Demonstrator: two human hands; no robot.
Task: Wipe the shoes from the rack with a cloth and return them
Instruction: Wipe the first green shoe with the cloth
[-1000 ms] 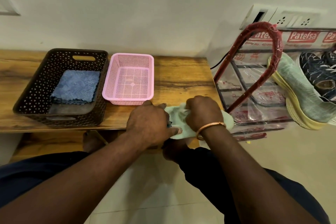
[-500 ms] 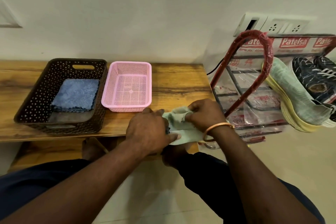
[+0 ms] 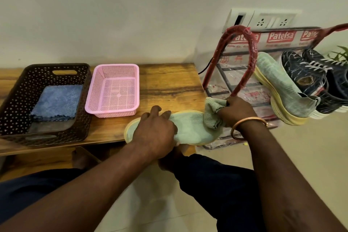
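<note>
The right hand [image 3: 238, 113] is closed tight around a bunched green cloth [image 3: 213, 114] and presses it on one end of a pale green shoe [image 3: 190, 128]. The left hand [image 3: 158, 132] is curled over the other half of the shoe and holds it down, most likely so it does not slide while it is rubbed. The shoe lies at the near edge of the wooden bench [image 3: 169, 84], with one end past the bench corner, close to the person so both hands reach it easily. At two o'clock from the shoe stands the red shoe rack [image 3: 243, 62], wrapped in clear plastic. Its red labels [image 3: 280, 36] read "Patelsa"; the small writing under them is too tiny to read. The twin shoe [image 3: 282, 90] leans on the rack, with dark shoes [image 3: 305, 75] just beside it. At eleven o'clock sits a pink basket [image 3: 113, 90]. At ten o'clock is a brown basket [image 3: 17, 100] with a folded blue cloth [image 3: 56, 101] inside, likely a spare for wiping.
</note>
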